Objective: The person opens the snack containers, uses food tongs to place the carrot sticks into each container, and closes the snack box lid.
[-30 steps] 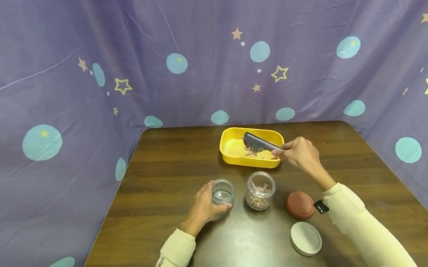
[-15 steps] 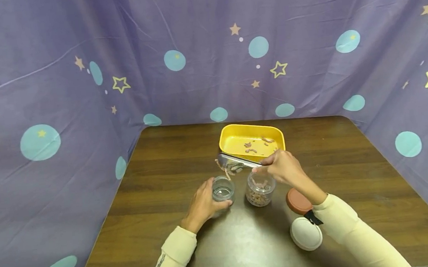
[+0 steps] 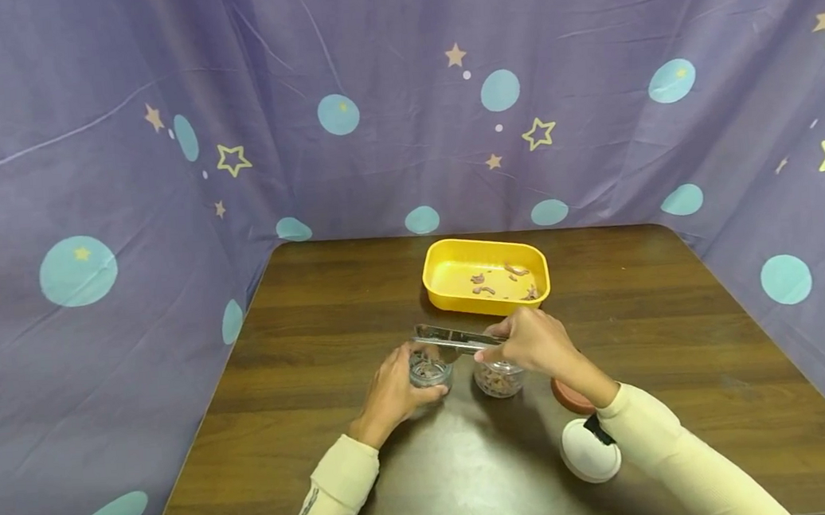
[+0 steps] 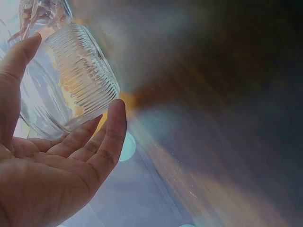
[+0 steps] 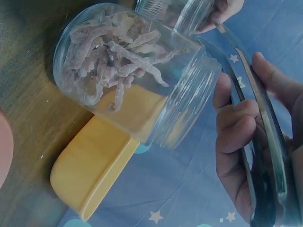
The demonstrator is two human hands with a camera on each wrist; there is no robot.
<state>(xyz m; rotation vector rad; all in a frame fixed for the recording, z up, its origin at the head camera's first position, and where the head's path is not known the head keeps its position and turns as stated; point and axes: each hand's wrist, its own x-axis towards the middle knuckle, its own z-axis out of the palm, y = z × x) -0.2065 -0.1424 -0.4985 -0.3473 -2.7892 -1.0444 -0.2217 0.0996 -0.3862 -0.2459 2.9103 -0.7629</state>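
My left hand (image 3: 392,402) grips a small glass jar (image 3: 431,378) from its left side, thumb and fingers around the wall. Ribbed glass of this jar (image 4: 83,71) shows in the left wrist view. Some pinkish-brown strips lie in it. Metal tongs (image 3: 454,337), held in my right hand (image 3: 543,350), reach over its mouth. The tongs' arms (image 5: 267,123) stand slightly apart at the tips, with nothing visible between them. Under my right hand is a second glass jar (image 3: 499,382), partly filled with dried, wrinkled strips (image 5: 118,56).
A yellow tray (image 3: 488,304) with a few strips left inside stands behind the jars. To the right on the wooden table (image 3: 311,456) lie a reddish-brown lid (image 3: 572,398) and a whitish lid (image 3: 590,454), partly under my right forearm. A patterned purple curtain (image 3: 406,170) hangs behind.
My right hand moved the tongs from the yellow tray, leftward and toward me, over the left jar. Strips hanging from the tongs now lie in that jar. My left hand stayed put.
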